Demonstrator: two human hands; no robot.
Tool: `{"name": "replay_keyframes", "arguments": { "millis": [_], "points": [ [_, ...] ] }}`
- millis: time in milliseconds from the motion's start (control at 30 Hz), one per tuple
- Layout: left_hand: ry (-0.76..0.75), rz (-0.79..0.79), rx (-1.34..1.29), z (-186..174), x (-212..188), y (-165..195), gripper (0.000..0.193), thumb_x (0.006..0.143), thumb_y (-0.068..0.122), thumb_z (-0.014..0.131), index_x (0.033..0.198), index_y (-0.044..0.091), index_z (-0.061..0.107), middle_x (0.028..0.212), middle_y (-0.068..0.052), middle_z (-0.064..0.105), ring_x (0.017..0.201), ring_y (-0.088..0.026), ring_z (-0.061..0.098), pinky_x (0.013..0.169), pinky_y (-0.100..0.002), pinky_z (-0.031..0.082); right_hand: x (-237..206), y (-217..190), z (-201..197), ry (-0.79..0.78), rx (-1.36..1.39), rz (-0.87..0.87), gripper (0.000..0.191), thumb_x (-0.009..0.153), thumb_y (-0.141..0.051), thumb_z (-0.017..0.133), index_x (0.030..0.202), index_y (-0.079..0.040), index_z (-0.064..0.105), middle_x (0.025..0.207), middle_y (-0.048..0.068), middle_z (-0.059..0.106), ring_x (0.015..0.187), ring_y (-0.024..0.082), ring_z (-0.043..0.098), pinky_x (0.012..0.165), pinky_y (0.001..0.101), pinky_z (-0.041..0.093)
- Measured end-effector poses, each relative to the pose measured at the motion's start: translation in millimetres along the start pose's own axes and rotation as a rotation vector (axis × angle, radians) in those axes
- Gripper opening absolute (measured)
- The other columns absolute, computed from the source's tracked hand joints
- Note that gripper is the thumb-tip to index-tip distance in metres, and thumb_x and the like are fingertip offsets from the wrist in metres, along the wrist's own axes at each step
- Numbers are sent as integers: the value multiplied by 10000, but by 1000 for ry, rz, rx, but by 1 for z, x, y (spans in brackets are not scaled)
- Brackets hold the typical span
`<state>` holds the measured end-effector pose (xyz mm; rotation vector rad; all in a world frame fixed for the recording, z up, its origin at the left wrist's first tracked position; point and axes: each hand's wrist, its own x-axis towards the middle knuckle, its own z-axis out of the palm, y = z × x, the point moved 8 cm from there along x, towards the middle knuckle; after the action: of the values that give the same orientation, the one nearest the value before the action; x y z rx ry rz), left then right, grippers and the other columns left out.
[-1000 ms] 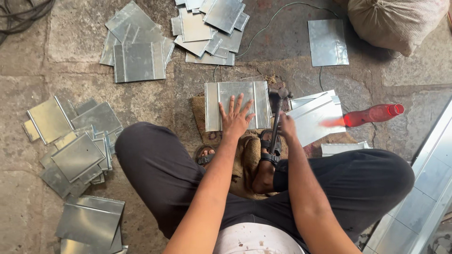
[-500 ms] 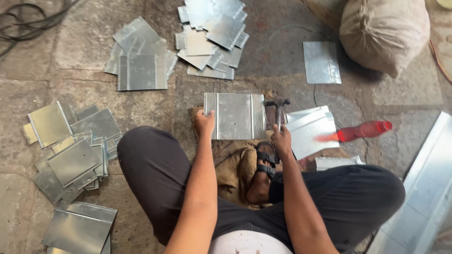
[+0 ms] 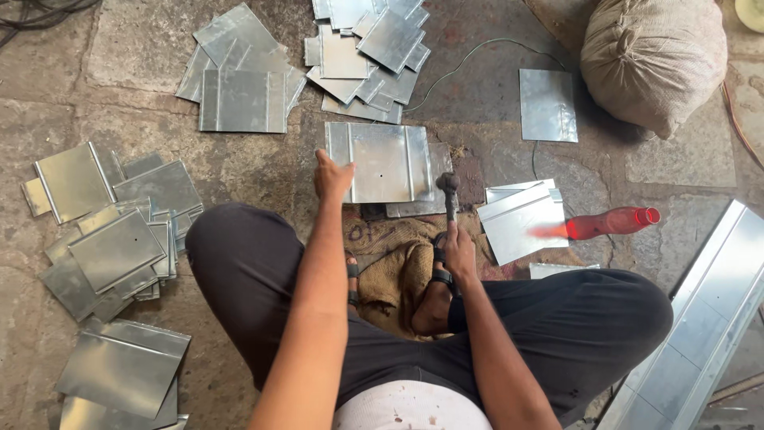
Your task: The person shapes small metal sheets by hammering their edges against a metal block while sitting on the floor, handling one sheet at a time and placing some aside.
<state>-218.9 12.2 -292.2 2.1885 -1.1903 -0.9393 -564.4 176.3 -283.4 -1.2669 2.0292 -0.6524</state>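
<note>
The person sits cross-legged on the stone floor (image 3: 143, 87). The left hand (image 3: 333, 177) grips the near left corner of a ribbed metal sheet (image 3: 382, 162) lying flat just ahead of the knees, its fingers closed on the edge. The right hand (image 3: 459, 251) is wrapped tight around the handle of a hammer (image 3: 448, 191), whose head sits over the sheet's near right edge. Piles of similar metal pieces (image 3: 111, 247) lie to the left and further ahead, a red bottle (image 3: 609, 223) lies on its side to the right, and a stuffed sack (image 3: 652, 60) rests at the upper right.
</note>
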Motion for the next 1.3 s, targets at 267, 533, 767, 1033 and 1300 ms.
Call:
{"name": "replay_keyframes", "arguments": {
  "millis": [267,533,767,1033,1300],
  "points": [
    [37,62,-67,-3,1,-5,851,823,296,852,1466,68,344,1309,-283,626,1166,-443,647,951,-502,559,-24,-61,-40,-2,577,-89,491,1092,-509,339,950,-68,503,616,-10,476,449,95,427,346,278,357],
    [-27,-33,-76,4,5,-2,855,826,259,810,1493,63,312,1336,-239,614,1118,-391,691,877,-473,609,-21,-43,-34,167,340,-389,517,1101,-524,268,926,-100,506,613,-20,474,448,80,429,346,266,375],
    [65,58,-6,-9,-3,5,723,843,308,847,1392,78,436,1266,-248,661,1143,-445,660,914,-535,562,-7,-39,-40,-44,326,-85,410,1098,-441,402,936,-107,577,648,-31,518,490,49,469,389,246,386],
    [-13,-12,-36,4,1,-5,802,839,285,812,1462,68,355,1299,-229,634,1123,-394,685,898,-493,591,-28,-62,-59,214,599,-488,492,1144,-475,288,868,-121,488,611,-36,432,443,48,402,346,224,338],
    [48,32,9,-6,-5,1,835,810,337,848,1440,85,362,1324,-250,597,1171,-441,620,912,-545,542,-10,-63,-55,12,241,-164,395,1086,-409,435,906,-105,611,651,-35,520,545,78,495,459,269,415]
  ]
}}
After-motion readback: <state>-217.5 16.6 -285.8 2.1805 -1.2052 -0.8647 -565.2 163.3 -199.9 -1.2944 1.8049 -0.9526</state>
